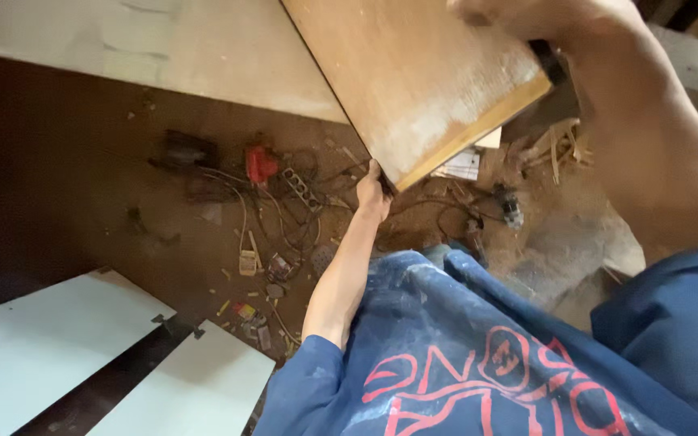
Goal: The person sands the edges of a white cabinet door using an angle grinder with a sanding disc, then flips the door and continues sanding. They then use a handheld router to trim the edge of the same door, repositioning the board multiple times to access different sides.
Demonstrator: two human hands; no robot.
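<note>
A brown wooden board (414, 73) with a pale worn face is held up, tilted, in front of me. My left hand (373, 192) grips its lower corner from below. My right hand (519, 16) holds its upper right edge, with the forearm running down the right side of the view. My blue shirt with red print fills the lower right.
Below lies a dirt floor with a red power tool (260, 164), a power strip (300, 187), tangled cables and scraps. White panels (42, 347) lie at lower left. A pale large board (203, 48) spans the top left. Wood offcuts (555, 145) and sawdust sit at right.
</note>
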